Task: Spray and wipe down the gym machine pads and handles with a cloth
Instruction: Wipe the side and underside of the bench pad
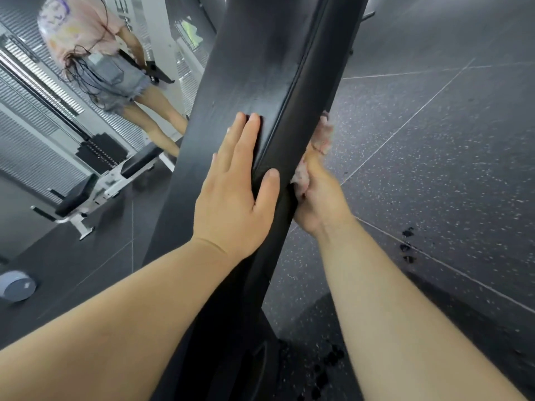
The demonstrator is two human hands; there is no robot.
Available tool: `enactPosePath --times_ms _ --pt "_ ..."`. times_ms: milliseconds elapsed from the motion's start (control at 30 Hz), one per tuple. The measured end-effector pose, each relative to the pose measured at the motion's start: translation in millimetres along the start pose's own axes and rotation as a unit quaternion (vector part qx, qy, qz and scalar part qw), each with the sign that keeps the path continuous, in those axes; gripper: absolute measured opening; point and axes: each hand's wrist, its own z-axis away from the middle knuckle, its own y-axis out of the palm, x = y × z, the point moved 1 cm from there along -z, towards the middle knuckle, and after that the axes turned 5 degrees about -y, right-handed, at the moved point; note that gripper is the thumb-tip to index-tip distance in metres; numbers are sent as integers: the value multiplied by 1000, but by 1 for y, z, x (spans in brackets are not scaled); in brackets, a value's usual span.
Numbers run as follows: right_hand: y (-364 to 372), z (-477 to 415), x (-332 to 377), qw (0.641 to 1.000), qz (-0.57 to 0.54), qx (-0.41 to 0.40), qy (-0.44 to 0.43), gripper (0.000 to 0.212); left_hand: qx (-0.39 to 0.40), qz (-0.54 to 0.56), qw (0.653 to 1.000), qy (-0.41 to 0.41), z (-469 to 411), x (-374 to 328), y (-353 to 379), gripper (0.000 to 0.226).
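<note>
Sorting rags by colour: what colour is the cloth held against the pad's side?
Pale pink cloth, gripped by the right hand against the black pad; head view.

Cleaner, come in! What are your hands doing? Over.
Left hand flat on pad. Right hand grips cloth against pad's side. Nothing in the way.

— What is hidden on the right side?
— Most of the cloth (322,134) is covered by the pad (260,68) and the right hand (321,204), whose fingertips cannot be seen.
— What is cut off?
— The pad is cropped at top and bottom; a grey round object (17,285) is clipped by the left edge.
</note>
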Motion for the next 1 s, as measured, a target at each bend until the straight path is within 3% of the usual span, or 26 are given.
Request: enactPosePath --times_ms 267,367,500,600,667,800,900,1000 --pt "-21 83 -88 994 7 26 110 22 19 14 1000 -13 4 -2 -4 61" --pt "-25 86 -90 994 53 18 95 31 24 -11 999 -25 22 6 -7 61" --pt "-20 72 -67 996 64 4 60 19 36 -47 996 -63 70 40 -7 65" --pt "-6 50 -39 998 40 -47 33 44 23 -9 996 -84 86 55 -6 65" --pt "-3 41 -32 998 24 -56 12 27 10 -1 997 -82 85 57 -3 66" --pt "-7 50 -54 999 13 -36 10 25 4 5 998 -65 84 58 -1 68" --pt "-8 71 -80 997 65 -38 14 51 -7 3 998 -63 85 61 0 67" --pt "-16 88 -102 998 61 -7 31 44 -15 1 998 -61 84 60 2 67"
